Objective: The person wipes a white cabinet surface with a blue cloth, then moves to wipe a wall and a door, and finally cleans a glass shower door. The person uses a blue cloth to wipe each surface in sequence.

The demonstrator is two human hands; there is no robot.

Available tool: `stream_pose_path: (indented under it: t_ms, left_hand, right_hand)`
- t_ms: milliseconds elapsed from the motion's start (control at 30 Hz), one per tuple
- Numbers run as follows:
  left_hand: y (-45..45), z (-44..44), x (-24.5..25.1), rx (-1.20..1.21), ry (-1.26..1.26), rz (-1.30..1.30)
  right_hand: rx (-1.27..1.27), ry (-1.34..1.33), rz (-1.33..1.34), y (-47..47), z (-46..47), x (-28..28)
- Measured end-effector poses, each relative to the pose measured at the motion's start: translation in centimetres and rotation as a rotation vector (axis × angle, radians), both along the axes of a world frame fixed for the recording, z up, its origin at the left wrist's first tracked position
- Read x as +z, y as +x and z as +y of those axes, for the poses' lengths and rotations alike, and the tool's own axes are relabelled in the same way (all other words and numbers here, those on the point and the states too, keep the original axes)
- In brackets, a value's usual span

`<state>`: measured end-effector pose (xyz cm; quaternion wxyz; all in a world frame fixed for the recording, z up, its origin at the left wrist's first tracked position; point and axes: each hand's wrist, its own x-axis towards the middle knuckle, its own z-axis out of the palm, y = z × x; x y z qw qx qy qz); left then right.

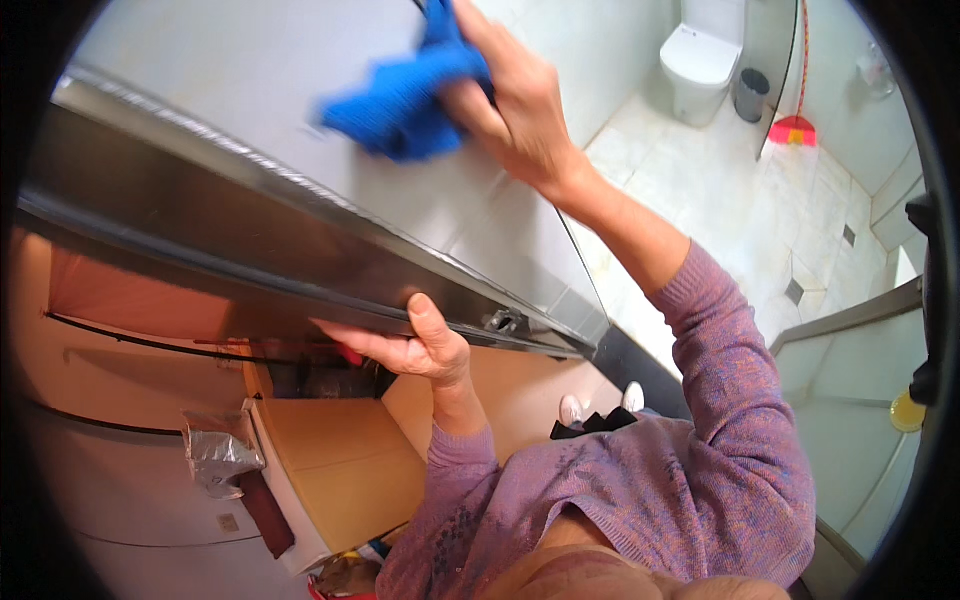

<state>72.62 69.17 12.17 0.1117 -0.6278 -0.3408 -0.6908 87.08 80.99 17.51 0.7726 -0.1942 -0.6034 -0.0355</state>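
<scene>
My right hand [517, 105] grips a blue cloth [409, 105], bunched up and blurred at its left end. The cloth is in front of the pale tiled wall [225, 67]; I cannot tell if the two touch. Below it, a dark metal door frame [247, 202] slants across the view, with a latch opening [506, 321] near its lower right end. My left hand [420, 345] holds the frame's lower edge, thumb on the dark face. Its other fingers reach behind the edge and are partly hidden.
Beyond my right arm are a white toilet [697, 71], a grey bin [751, 95] and a red broom [793, 131] on the tiled floor. A dark threshold [637, 367] lies by my shoes. At lower left stand a cardboard box [345, 457] and a silvery plastic bag [221, 450].
</scene>
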Motion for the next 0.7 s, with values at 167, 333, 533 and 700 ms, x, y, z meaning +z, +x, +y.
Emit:
stream_pose_path:
  t_ms: [167, 333, 533, 700]
  left_hand:
    - [-1.0, -0.2, 0.1, 0.055, 0.022, 0.045]
    - [-2.2, 0.0, 0.1, 0.087, 0.061, -0.025]
    - [-2.8, 1.1, 0.6, -0.065, 0.123, 0.047]
    - [-3.1, 1.1, 1.0, -0.103, 0.163, 0.085]
  right_hand:
    - [0.101, -0.412, -0.020, 0.0, -3.6, -15.0]
    - [0.057, -0.568, -0.053, -0.3, -5.8, -23.7]
    - [-0.151, -0.579, -0.105, 0.4, -7.0, -20.6]
    - [-0.009, -0.277, 0.106, -3.0, -6.3, -15.7]
